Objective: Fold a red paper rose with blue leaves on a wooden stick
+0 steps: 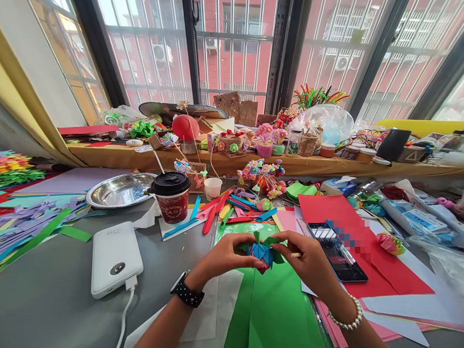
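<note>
Between my two hands is a small folded paper flower, with blue and pink-red folds in the middle and green leaf-like pieces around it. My left hand is closed around its left side, thumb along the lower edge. With finger and thumb, my right hand pinches a green piece on the flower's right side. A thin pale stick-like thing shows by the right fingers; its kind is unclear. Large green paper sheets lie below the hands.
A lidded paper cup and a metal plate stand left, behind a white power bank with a cable. To the right, a phone lies on red paper. Paper strips and a crowded windowsill surround the workspace.
</note>
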{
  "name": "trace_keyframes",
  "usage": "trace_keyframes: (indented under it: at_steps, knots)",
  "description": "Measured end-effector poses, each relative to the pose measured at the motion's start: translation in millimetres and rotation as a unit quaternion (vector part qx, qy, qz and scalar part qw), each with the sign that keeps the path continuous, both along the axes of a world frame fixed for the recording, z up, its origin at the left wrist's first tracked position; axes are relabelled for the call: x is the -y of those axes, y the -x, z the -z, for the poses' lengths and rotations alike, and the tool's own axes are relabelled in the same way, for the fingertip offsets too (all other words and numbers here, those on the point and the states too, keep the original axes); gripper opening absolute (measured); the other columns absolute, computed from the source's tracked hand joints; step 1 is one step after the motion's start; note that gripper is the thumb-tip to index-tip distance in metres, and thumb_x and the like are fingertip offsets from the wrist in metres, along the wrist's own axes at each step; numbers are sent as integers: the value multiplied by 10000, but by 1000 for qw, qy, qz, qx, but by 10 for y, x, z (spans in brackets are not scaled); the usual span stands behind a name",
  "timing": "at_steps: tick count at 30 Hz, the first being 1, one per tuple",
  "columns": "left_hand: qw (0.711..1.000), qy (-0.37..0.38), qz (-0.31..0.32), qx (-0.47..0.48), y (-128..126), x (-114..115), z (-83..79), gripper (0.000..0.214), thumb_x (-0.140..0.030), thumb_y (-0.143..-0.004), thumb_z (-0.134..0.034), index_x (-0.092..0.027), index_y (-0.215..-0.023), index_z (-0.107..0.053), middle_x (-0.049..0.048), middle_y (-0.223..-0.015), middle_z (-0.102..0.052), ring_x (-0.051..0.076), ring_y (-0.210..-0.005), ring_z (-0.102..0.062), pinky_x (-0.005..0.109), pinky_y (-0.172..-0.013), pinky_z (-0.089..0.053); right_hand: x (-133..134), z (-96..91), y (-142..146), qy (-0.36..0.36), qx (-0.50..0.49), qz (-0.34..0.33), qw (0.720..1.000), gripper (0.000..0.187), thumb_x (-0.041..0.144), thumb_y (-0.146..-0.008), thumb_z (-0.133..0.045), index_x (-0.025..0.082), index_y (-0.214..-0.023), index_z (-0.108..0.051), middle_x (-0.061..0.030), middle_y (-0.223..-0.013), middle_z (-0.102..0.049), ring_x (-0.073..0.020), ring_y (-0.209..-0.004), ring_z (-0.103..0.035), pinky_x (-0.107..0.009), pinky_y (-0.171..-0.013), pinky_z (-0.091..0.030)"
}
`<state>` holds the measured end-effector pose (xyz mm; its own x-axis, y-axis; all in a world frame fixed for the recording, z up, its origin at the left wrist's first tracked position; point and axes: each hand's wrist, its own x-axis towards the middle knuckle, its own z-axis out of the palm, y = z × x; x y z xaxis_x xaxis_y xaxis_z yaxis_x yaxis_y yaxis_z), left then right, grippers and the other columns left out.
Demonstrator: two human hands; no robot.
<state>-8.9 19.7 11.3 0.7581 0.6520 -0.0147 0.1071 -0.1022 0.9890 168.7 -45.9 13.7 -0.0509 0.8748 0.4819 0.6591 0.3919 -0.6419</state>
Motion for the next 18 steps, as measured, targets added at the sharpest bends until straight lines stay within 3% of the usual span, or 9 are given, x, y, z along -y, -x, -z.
trace_keyframes:
  at_steps: [7, 12, 18]
  knots:
    - [996, -67, -38, -40, -20, 23, -10, 338, -386, -601, -657, -141, -798, -534, -12, -736, -548, 143, -714, -541, 235, -635, -435, 5, 81, 87, -98, 54, 31, 993, 139, 193, -807, -457, 196, -868, -582, -27, -750, -632, -134, -631, -583, -220, -542, -449]
    - [997, -74, -35, -5, -22, 62, -65, 318, -354, -648, -626, -153, -870, -521, 4, -778, -542, 139, -736, -527, 236, -654, -428, 12, 153, 132, -173, 113, 56, 977, 159, 159, -816, -441, 186, -904, -570, -31, -712, -623, -139, -648, -589, -238, -571, -454]
    - [985, -165, -37, -38, 7, 52, -94, 281, -358, -627, -642, -152, -777, -523, -19, -733, -506, 132, -741, -479, 223, -675, -383, 23, 96, 100, -77, 39, 14, 996, 91, 193, -789, -477, 200, -844, -550, -19, -759, -619, -132, -668, -594, -210, -532, -476]
